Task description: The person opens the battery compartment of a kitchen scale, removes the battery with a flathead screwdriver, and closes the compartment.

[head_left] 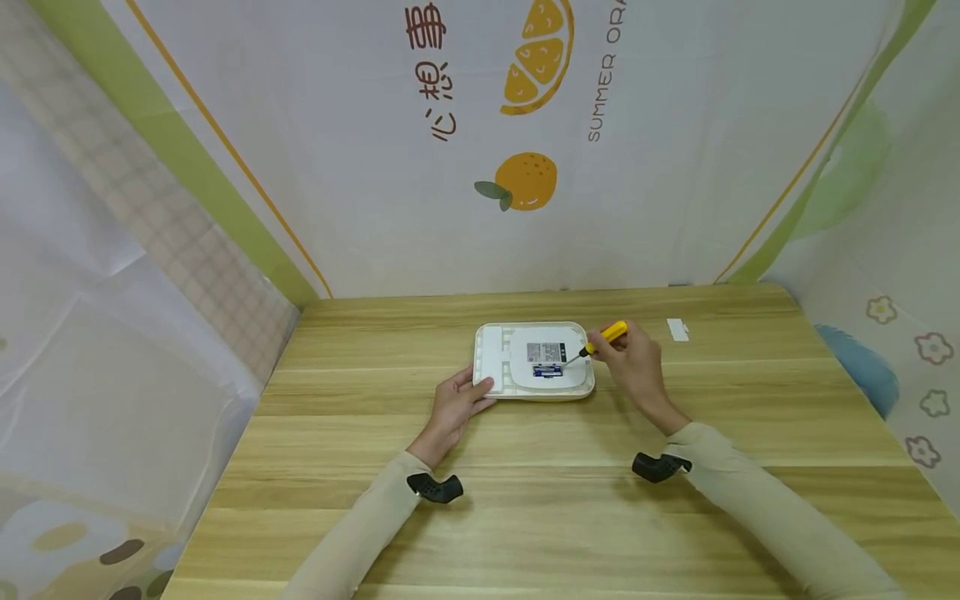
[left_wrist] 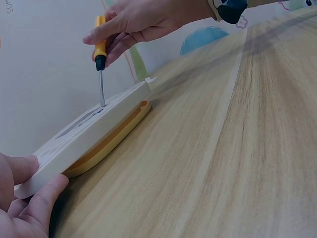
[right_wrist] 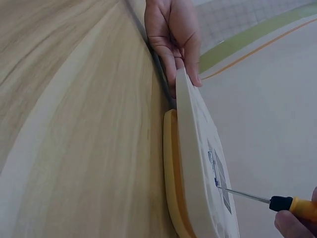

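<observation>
A white, flat battery-powered device [head_left: 492, 354] lies with its underside up, a yellow part [left_wrist: 109, 148] beneath it against the table. Blue batteries [head_left: 547, 371] sit in its open compartment, beside a grey printed label [head_left: 542, 352]. My left hand [head_left: 453, 404] grips the device's left end, thumb on top and fingers underneath. In my right hand [head_left: 633, 362] is a screwdriver [head_left: 603, 337] with a yellow handle and black collar, pinched between thumb and fingers. Its metal shaft [left_wrist: 102, 89] slants down, and the tip is right at the end of the batteries.
A small white cover [head_left: 678, 330] lies on the wooden table [head_left: 555, 500], to the right of the device. Behind the table hangs a white cloth [head_left: 375, 208] printed with oranges. Another patterned cloth [head_left: 900, 333] borders the right side.
</observation>
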A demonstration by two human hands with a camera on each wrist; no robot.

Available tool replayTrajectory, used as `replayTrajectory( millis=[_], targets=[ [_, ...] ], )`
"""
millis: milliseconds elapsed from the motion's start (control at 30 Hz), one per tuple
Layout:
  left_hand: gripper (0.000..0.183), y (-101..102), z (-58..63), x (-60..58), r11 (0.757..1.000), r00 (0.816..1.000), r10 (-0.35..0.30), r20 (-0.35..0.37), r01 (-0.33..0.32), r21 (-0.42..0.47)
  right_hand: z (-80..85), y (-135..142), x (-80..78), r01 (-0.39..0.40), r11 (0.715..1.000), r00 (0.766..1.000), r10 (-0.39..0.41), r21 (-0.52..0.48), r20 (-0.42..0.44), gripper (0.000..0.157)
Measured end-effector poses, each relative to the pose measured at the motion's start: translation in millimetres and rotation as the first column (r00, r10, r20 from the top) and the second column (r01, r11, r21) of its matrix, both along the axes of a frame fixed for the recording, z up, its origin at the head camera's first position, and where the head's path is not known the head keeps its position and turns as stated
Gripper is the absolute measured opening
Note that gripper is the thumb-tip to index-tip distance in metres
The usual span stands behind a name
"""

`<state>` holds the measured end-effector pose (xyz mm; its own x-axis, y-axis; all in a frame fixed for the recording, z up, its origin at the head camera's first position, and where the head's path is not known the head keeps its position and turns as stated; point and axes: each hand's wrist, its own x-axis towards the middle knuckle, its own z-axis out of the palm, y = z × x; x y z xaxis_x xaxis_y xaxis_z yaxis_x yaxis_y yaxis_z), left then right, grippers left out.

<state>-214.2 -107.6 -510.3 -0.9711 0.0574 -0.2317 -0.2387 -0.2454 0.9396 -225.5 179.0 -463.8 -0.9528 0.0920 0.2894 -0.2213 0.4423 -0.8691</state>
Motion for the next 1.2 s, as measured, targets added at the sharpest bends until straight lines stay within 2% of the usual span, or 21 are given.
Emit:
replayTrajectory(
  millis=[400, 600, 700, 867, 1000, 1200],
  targets=[
    [0.051, 0.9, -0.3, -0.3, 1.0, 1.0, 0.007, 0.003, -0.007, 0.0, -1.9, -2.4, -2.6, 0.014, 1.0, 1.0, -0.014, 0.027, -0.018, 0.036],
    [0.051, 1.0, 0.5, 0.6, 1.0, 1.0, 0.004, -0.009, -0.004, 0.0, 2.2, -10.9, 0.0, 0.021, 0.99, 0.991, -0.002, 0.142, -0.133, 0.03],
    [0.05, 0.9, -0.2, 0.4, 1.0, 1.0, 0.005, -0.011, -0.005, -0.001, 3.4, -17.8, 2.8, 0.033, 0.974, 0.977, 0.017, 0.226, -0.214, 0.028],
    [0.048, 0.0, -0.7, 0.1, 1.0, 1.0, -0.005, -0.013, 0.005, -0.006, 3.2, -25.4, 7.4, 0.034, 0.957, 0.948, 0.061, 0.289, -0.312, 0.026],
    [0.049, -0.3, 0.0, 0.0, 1.0, 1.0, -0.007, -0.011, 0.007, -0.005, 1.1, -24.4, 7.4, 0.042, 0.964, 0.957, 0.037, 0.263, -0.287, 0.024],
    [0.049, -1.4, 0.3, 0.2, 1.0, 1.0, -0.006, -0.021, 0.006, -0.005, -2.0, -20.6, 6.2, 0.066, 0.989, 0.984, -0.043, 0.132, -0.172, 0.025]
  ],
)
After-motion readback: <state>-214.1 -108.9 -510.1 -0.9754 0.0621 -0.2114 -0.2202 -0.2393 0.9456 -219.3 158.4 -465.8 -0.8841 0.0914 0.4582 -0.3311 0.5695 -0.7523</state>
